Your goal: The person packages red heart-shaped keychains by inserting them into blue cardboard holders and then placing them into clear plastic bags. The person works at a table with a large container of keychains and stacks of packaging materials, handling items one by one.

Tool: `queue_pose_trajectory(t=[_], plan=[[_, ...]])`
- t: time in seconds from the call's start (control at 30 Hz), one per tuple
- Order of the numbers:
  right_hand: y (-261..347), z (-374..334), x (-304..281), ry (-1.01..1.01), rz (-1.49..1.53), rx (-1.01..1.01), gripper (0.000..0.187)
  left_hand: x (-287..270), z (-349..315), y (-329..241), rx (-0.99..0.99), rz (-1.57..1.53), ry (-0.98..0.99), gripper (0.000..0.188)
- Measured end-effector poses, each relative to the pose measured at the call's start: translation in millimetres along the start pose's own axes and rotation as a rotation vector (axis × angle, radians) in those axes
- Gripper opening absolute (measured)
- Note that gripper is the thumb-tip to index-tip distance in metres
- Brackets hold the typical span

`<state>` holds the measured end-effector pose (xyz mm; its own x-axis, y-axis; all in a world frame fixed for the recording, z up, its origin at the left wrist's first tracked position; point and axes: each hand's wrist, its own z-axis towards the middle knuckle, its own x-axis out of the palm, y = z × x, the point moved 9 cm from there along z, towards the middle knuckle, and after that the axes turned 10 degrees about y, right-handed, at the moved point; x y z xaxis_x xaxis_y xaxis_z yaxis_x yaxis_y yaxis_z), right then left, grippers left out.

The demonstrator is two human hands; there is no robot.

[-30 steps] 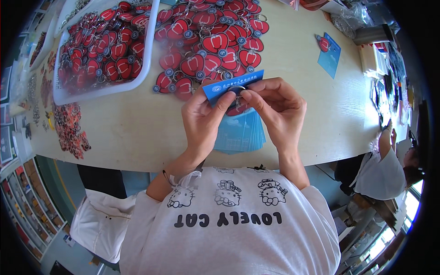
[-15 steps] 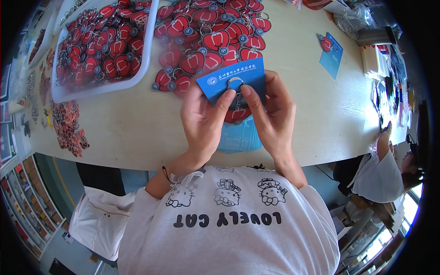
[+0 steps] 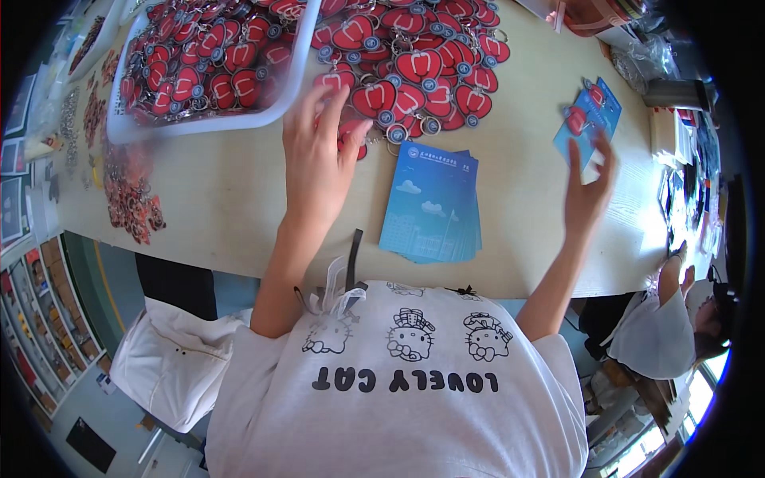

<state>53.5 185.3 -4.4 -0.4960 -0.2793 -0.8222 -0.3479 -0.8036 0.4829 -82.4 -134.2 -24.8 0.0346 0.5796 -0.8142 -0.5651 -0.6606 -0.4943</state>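
My left hand [image 3: 315, 163] is open, fingers spread, at the near left edge of a pile of red heart-shaped keychains [image 3: 418, 68] with small round blue tags. A red keychain shows between its thumb and fingers; contact is hard to judge. On the right my right hand [image 3: 590, 187], slightly blurred, has thumb and fingers apart at the near edge of a blue card with a red keychain [image 3: 575, 121] on it. This card overlaps another blue card [image 3: 612, 107] bearing a keychain. Between my hands lies a stack of blue printed cards [image 3: 430, 203].
A translucent white bin [image 3: 275, 111] full of red keychains stands at the far left. Small red pieces [image 3: 131, 199] and metal chains [image 3: 70, 119] lie left of it. A dark cylinder [image 3: 677, 94] and papers line the right side. Another person [image 3: 657, 334] sits at far right.
The card and keychain held in both hands are now at the right, by my right hand. My left hand has moved left toward the pile. The card stack is uncovered.
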Motion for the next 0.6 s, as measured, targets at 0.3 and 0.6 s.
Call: queue_pose_trajectory(t=[0.3, 0.6], plan=[[118.3, -23.7, 63.6, 0.393, 0.319, -0.257, 0.028, 14.1, 22.5, -8.6, 0.034, -0.18, 0.079, 0.026], [111.5, -38.2, 103.3, 1.026, 1.264, 0.264, 0.037, 26.2, -2.7, -65.6, 0.067, -1.193, 0.213, 0.012]])
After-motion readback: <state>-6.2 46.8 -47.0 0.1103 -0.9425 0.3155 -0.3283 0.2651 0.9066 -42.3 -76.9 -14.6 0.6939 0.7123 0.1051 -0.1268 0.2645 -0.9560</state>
